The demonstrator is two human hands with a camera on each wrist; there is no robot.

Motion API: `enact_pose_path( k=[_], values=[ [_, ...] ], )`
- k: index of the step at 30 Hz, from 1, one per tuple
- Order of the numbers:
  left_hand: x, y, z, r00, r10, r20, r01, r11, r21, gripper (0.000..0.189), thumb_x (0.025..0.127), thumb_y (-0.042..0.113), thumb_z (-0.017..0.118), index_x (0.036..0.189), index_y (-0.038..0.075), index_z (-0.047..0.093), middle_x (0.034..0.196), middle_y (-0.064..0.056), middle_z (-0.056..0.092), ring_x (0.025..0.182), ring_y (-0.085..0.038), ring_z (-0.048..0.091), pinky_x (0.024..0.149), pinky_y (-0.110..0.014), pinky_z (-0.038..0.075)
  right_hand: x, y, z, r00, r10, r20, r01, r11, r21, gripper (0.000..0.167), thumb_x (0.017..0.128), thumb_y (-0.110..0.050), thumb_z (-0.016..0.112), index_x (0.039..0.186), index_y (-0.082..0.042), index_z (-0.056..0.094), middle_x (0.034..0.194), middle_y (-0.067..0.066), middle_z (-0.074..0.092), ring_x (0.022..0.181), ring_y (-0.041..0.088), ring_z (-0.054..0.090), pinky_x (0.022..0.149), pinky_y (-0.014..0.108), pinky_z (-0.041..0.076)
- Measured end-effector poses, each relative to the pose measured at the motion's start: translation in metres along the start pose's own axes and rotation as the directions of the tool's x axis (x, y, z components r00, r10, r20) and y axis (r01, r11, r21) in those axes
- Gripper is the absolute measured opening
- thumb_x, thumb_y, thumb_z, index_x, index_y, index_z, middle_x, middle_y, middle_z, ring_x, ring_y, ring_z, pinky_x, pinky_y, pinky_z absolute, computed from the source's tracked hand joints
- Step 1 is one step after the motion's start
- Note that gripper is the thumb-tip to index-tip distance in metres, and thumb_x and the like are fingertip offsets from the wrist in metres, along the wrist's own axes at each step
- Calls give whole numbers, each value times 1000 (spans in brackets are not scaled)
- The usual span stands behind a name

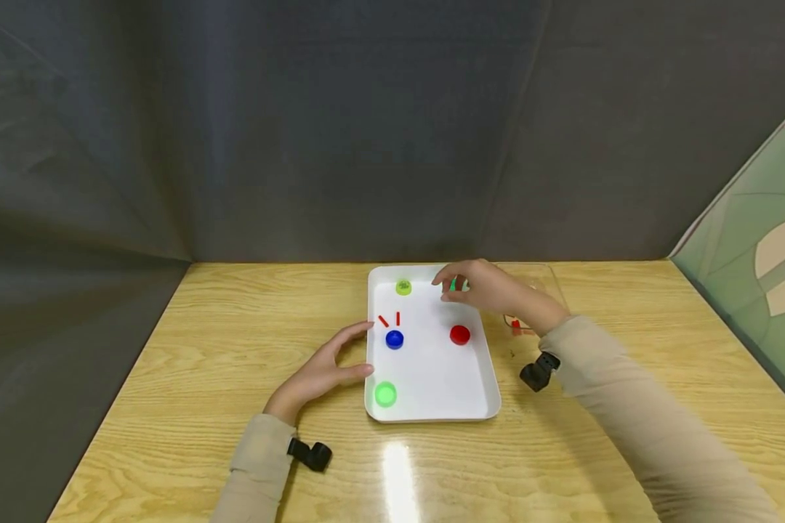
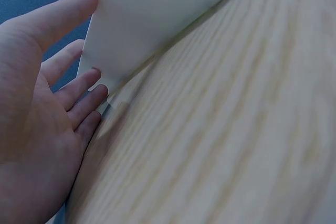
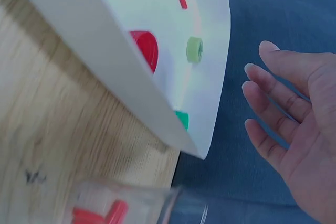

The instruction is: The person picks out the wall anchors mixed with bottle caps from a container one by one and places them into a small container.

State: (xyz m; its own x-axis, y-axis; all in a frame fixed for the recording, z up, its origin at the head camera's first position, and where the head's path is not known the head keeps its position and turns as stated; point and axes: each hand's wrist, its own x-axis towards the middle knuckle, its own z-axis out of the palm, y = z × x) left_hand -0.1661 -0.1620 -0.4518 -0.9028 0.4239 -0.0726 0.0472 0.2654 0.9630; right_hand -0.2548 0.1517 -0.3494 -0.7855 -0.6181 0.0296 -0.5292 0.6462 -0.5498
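Note:
A white tray (image 1: 432,378) lies on the table and holds several small coloured pieces. My left hand (image 1: 323,374) rests against the tray's left wall, its thumb and fingers spread. Over the far right corner hovers my right hand (image 1: 480,283), fingers loosely bent and nothing between them. Below it a green piece (image 3: 182,118) sits in the tray's corner, partly hidden by the wall. Also in the tray are a red round cap (image 1: 460,335), a blue round piece (image 1: 395,339), a bright green disc (image 1: 385,394), a yellow-green round piece (image 1: 403,287) and two red sticks (image 1: 397,318).
Just right of the tray stands a clear plastic container (image 1: 549,283), partly behind my right forearm, with red pieces (image 3: 116,212) in it. A dark curtain (image 1: 353,145) hangs along the back edge of the wooden table (image 1: 235,319).

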Motion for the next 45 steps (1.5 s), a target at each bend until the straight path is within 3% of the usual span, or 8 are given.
enact_pose_path(
  k=[10,16,23,30,41,45],
  values=[
    [-1,2,0,1000,9,0,-9,1000,-1,72,89,20,76,151,29,41,156,-1,35,143,-25,28,117,-55,19,22,-11,13,994,-104,19,105,994,-16,25,88,-8,76,112,-3,72,97,4,71,82,19,63,71,30,54],
    [-1,2,0,1000,6,1,-6,1000,-1,72,89,20,76,151,28,41,156,-2,35,144,-26,28,116,-54,19,33,-14,20,992,-123,16,122,991,47,23,88,-7,75,110,0,72,104,13,71,85,22,64,75,32,55],
    [-1,1,0,1000,2,7,-2,1000,2,71,90,21,76,151,29,41,156,-1,34,145,-26,26,116,-55,19,46,-16,31,995,-94,43,91,994,63,23,88,-10,76,109,-2,72,91,2,70,84,18,63,74,29,52],
    [1,-1,0,1000,21,19,-21,1000,1,71,90,22,76,151,28,41,157,0,34,144,-25,27,117,-53,20,58,-12,43,991,-94,93,88,994,68,24,87,-9,77,109,0,72,84,-1,68,79,17,60,75,28,51],
    [4,-1,3,999,24,21,-24,1000,-7,71,90,19,75,151,27,40,158,1,32,145,-25,24,117,-52,19,66,-4,55,985,0,170,-5,1000,27,18,84,-13,80,99,-5,72,74,-2,62,71,11,53,70,25,46],
    [6,-2,3,999,38,20,-38,999,-8,70,90,19,75,151,24,41,157,-1,33,145,-25,25,117,-52,19,65,-7,58,979,75,189,-77,997,3,20,83,-18,82,97,-8,72,73,-2,60,71,12,51,67,25,42]
  ],
)
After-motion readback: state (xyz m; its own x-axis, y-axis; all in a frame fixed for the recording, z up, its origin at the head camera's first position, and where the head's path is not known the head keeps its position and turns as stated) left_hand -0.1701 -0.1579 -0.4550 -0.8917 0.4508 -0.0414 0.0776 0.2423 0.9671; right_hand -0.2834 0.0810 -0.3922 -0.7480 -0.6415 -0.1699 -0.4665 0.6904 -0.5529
